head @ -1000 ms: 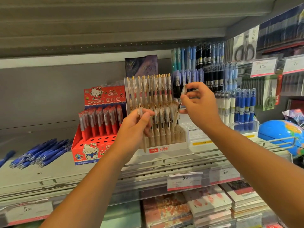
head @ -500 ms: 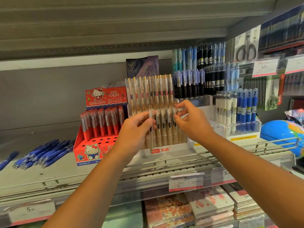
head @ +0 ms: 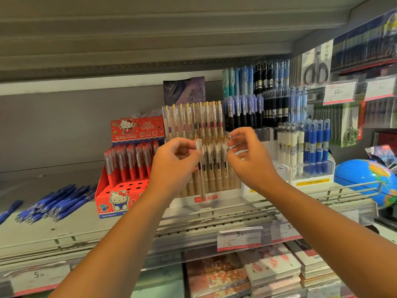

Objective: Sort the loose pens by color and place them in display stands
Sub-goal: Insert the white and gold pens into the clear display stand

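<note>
Left hand (head: 175, 161): raised before the clear stand (head: 206, 196), fingers pinched on one clear pen (head: 200, 168), held upright with its tip hanging just above the stand's front edge; not yet seated.

Right hand (head: 249, 157): a second ago it gripped a pen of its own, slanted over the stand; now it holds none, fingers loosely curled and narrow, tips at the caps of the front row. Judged: that pen has gone into a slot, and the left-hand pen is next.

Clear stand: both tiers nearly full of like pens.

Red stand (head: 120, 190), left of it: red pens at back, front holes empty.

Loose blue pens (head: 53, 204), far left, lying on the shelf (head: 137, 231): unsorted, so the task is far from done.
</note>
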Available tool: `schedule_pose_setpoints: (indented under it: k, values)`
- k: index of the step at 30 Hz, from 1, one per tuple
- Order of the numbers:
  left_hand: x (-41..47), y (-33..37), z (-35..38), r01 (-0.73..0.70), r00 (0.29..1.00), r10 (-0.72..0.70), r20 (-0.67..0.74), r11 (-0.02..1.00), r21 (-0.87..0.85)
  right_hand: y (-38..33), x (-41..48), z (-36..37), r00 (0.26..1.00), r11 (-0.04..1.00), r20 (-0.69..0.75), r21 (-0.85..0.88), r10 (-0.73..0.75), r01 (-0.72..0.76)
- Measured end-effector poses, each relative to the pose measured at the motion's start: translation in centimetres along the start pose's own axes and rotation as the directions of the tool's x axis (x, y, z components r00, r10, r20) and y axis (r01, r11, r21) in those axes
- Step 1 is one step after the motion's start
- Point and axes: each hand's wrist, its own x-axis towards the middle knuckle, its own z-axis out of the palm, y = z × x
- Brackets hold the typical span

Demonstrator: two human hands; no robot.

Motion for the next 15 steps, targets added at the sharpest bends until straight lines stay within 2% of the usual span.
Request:
schedule_pose_setpoints:
  k: [5, 10, 11, 13, 15]
  values:
    - [1.1, 0.9, 2.0, -0.103, 0.995, 0.102, 0.017, 0.994, 0.041, -1.8, -0.6, 0.3, 0.991, 0.989, 0.106, 0.135, -0.077, 0.063]
    - [1.9, 1.6, 3.6, -0.182, 0.982, 0.179, 0.053, 0.982, 0.05, -1.9, 0.0, -0.2, 0.999, 0.986, 0.025, 0.165, -0.027, 0.022]
    - [2.1, 1.6, 3.7, -0.21, 0.977, 0.204, 0.065, 0.974, 0.089, -1.7, 0.2, -0.5, 1.0, 0.989, 0.015, 0.15, -0.015, 0.012]
    - [2.6, 1.2, 3.5, -0.311, 0.95, 0.291, 0.112, 0.906, 0.287, -1.2, 0.4, -1.0, 1.0, 0.997, 0.002, 0.079, 0.004, -0.004]
    - [3.1, 0.6, 2.9, -0.428, 0.903, 0.363, 0.23, 0.706, 0.564, -0.7, 0.7, -1.6, 0.999, 1.0, -0.03, 0.006, 0.015, -0.014]
